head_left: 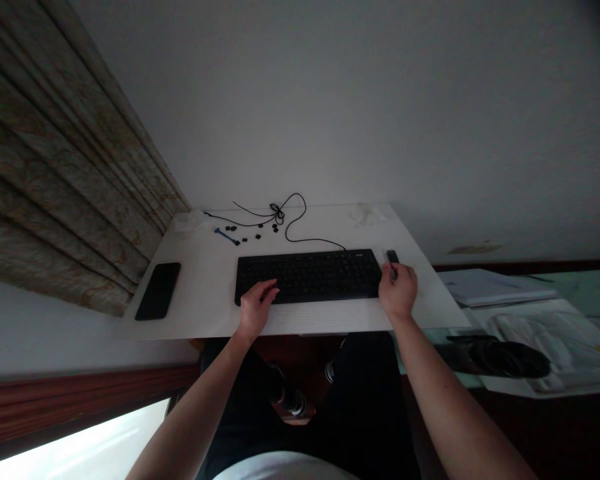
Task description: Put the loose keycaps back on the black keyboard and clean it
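Note:
A black keyboard (310, 275) lies lengthwise on the white desk. Over its lower left corner is my left hand (257, 308), with the fingers curled together; whatever may be between them is hidden. My right hand (399, 292) rests at the keyboard's right end, closed around a short dark stick-like object (392, 256) whose upper end sticks out past the fingers. Behind the keyboard, several loose black keycaps (259, 237) are scattered. Among them lies a small blue tool (226, 235) with a dark piece at its lower end.
The keyboard's black cable (300, 227) loops in a tied bundle near the wall. A black phone (159, 291) lies at the desk's left edge, close to the curtain (70, 153). Crumpled clear plastic (190, 220) sits at the back left. Papers (495, 288) and a black umbrella-like bundle (505, 358) lie to the right.

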{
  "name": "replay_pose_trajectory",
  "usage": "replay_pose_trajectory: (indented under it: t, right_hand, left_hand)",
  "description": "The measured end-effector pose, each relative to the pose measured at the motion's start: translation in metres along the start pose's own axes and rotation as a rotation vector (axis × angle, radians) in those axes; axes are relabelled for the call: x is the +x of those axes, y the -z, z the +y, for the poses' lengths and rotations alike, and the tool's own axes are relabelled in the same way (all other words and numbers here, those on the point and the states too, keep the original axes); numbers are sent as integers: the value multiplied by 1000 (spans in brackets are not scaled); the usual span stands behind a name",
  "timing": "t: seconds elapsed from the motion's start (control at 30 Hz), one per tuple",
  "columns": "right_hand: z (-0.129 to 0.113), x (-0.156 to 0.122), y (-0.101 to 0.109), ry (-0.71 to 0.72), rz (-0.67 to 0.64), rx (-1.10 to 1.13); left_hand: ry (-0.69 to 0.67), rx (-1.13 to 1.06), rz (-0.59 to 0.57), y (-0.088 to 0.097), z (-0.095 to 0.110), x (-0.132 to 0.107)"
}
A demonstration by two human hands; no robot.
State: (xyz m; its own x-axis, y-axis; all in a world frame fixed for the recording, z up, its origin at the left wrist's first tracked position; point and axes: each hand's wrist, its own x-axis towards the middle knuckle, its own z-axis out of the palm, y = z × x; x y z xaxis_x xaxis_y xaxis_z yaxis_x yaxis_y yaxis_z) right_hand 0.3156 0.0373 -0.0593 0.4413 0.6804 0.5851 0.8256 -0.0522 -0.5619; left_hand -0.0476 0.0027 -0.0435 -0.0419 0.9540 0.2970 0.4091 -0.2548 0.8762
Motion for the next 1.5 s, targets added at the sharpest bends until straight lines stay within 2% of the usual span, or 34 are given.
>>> replay_pose_trajectory:
  t: [0.17, 0.23, 0.3, 0.37, 0.43, 0.53, 0.63, 0.73, 0.93, 1.1, 1.2, 1.3, 1.37, 1.5]
  right_hand:
    - [-5, 1, 6, 37, -2, 1]
    - [-17, -3, 11, 94, -31, 9]
    - [-40, -13, 16, 158, -95, 66]
    - [-71, -29, 19, 187, -218, 194]
    - [-105, -48, 19, 142, -444, 378]
    - [-145, -71, 15, -67, -758, 600]
    - [-163, -81, 10, -212, -972, 712]
    - [-165, -79, 9, -294, -1052, 762]
    - [-165, -75, 8, -437, -1054, 870]
    - [-166, -75, 3, -498, -1089, 915]
    - [-164, -72, 1, -459, -1159, 863]
    - [-155, -60, -2, -356, -1215, 764]
    - [-145, -43, -6, -307, -1200, 702]
    - [-124, 9, -24, -226, -1079, 521]
  left_hand:
    - [-51, 30, -31, 0, 3, 0]
    - [-109, 63, -51, 0, 4, 0]
    - [-188, 97, -75, -1, 6, 0]
    - [-273, 124, -100, -3, 6, -1]
    - [-347, 148, -125, -4, 6, -2]
    - [-427, 194, -161, -5, 6, -3]
    - [-473, 232, -190, -5, 5, -5]
    - [-496, 240, -202, -4, 5, -5]
    - [-545, 263, -221, -2, 6, -4]
    - [-552, 267, -222, -1, 6, -5]
    - [-544, 290, -204, -3, 6, -4]
    - [-525, 335, -168, -6, 7, -3]
    - [-504, 382, -125, -8, 8, -2]
    - [-454, 494, -64, -11, 10, 1]
